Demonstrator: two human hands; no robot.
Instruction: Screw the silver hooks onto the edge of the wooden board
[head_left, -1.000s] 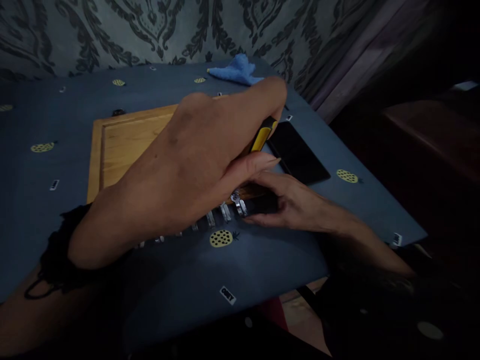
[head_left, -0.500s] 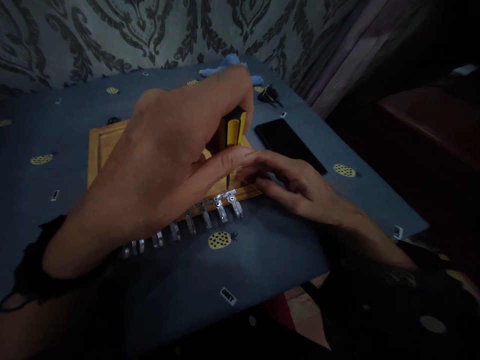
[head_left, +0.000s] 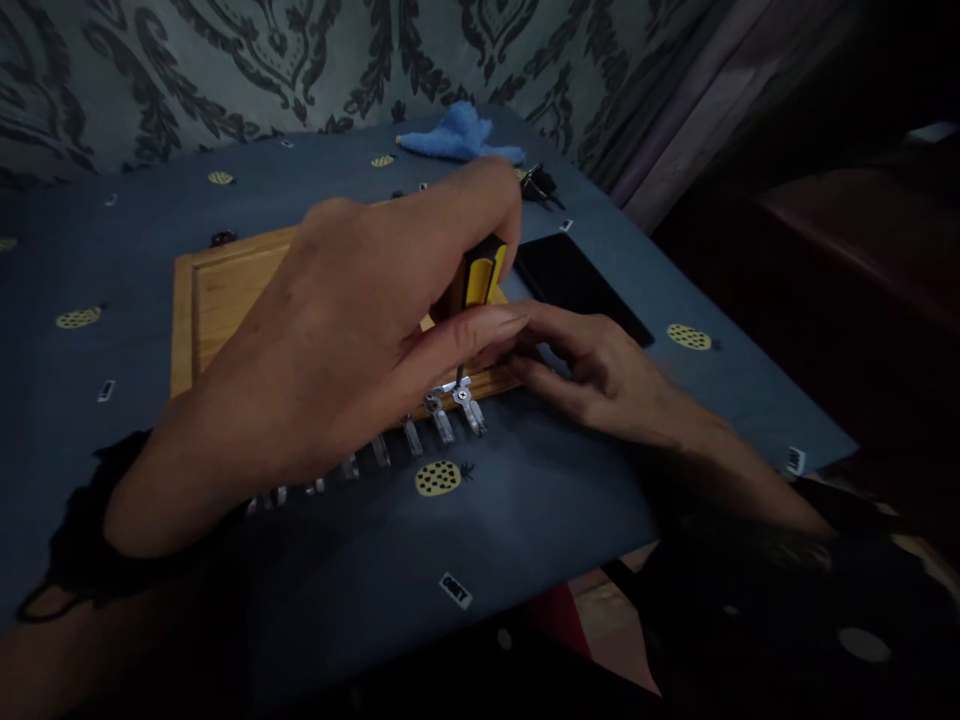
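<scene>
My left hand [head_left: 330,340] is wrapped round a yellow and black screwdriver [head_left: 480,275], held nearly upright. Its thin shaft comes down at the end of a metal hook rail [head_left: 442,400]; I cannot tell if the tip sits in a screw. The rail runs along the near edge of a wooden board [head_left: 232,300], its several hooks hanging over that edge. At the board's right corner, my right hand [head_left: 600,375] has its fingers bent and closed on the edge. My left thumb hides some of those fingertips.
A black phone [head_left: 585,290] lies right of the board. Behind it are keys [head_left: 540,185] and a blue cloth [head_left: 461,135]. A small dark object [head_left: 223,238] lies by the board's far left corner. The blue tablecloth [head_left: 540,500] ends at the near and right edges.
My left hand has moved slightly right and down with the screwdriver, whose shaft now meets the rail's end. My right hand has barely moved.
</scene>
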